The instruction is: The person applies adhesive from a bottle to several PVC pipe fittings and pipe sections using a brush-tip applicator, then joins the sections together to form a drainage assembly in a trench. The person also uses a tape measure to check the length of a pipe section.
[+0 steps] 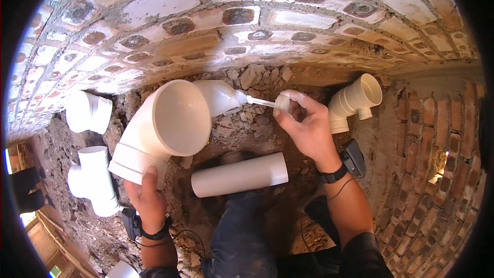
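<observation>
My left hand [148, 194] grips the collar of a large white plastic pipe elbow [135, 139], thumb on its outside. The elbow's wide round mouth is turned up toward me. In my right hand [309, 126], thumb and fingers pinch the pale round cap of a glue brush [262, 102]. The brush's thin white stem points left. Its whitish tip is at the end of another white curved pipe piece [216, 97], partly hidden behind the elbow; whether they touch I cannot tell. A straight white pipe [239, 175] lies between my arms, in front of my knees.
A white branch fitting [96, 181] and a short white fitting [88, 112] lie at left. A cream branch pipe [355, 100] stands at right near the wall. Brick walls [288, 18] enclose the far and right sides. Loose soil and rubble [252, 76] cover the ground.
</observation>
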Demonstrator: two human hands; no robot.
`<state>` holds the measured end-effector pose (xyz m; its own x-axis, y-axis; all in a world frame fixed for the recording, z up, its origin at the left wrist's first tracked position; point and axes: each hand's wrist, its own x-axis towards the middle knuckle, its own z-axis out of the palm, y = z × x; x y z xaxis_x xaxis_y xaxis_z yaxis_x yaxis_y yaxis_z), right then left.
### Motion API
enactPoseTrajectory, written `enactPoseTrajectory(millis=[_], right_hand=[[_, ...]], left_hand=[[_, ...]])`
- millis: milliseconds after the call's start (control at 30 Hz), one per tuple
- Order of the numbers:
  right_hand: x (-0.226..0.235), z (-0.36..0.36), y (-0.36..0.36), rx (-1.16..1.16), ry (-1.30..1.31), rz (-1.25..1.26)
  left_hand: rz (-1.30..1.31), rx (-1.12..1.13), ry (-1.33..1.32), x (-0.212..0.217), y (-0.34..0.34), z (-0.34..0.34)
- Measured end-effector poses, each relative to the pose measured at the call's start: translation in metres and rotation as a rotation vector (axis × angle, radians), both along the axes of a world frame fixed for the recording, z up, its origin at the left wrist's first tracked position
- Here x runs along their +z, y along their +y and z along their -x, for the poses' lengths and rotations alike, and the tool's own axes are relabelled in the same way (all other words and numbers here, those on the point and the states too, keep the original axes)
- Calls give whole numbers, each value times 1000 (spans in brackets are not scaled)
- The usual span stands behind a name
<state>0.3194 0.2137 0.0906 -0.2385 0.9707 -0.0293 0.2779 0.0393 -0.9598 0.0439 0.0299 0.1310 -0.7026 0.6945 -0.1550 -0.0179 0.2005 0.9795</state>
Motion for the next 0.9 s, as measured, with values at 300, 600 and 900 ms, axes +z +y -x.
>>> enactPoseTrajectory(millis=[300, 600, 900], right_hand=[[-46, 10, 4, -119, 83, 325], [-85, 49, 16, 151, 40, 191], [-73, 36, 38, 199, -145, 275]], left_hand=[[12, 4, -18, -5, -9, 5], [42, 1, -34, -10, -13, 7], [66, -91, 30, -10, -7, 2]])
